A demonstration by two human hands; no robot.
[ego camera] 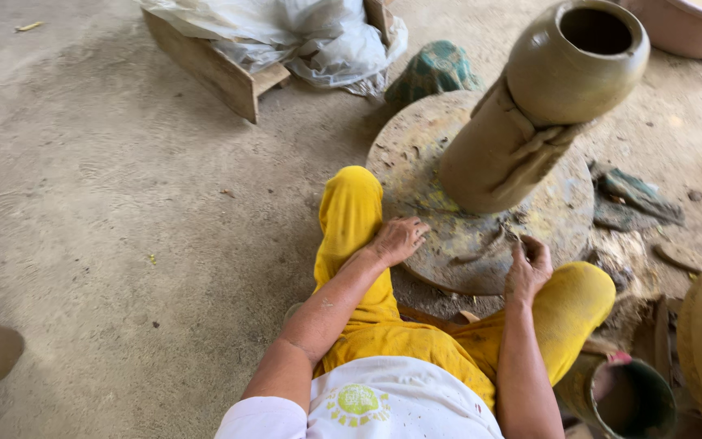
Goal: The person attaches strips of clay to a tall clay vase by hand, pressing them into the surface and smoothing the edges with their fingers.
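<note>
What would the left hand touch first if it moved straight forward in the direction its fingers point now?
The left hand rests on the edge of the round clay-smeared wheel, fingers pointing across it. Going straight on, it would likely meet the base of the tall clay pot first, though depth is hard to judge.

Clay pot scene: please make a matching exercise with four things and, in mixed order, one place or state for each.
Things:
1. tall clay pot
2. left hand
3. right hand
4. white plastic sheet

Places:
a. fingers pinched over the disc's near part
b. on the wooden frame
c. standing on the round disc
d. flat on the disc's edge

Pairs: 1-c, 2-d, 3-a, 4-b
</note>
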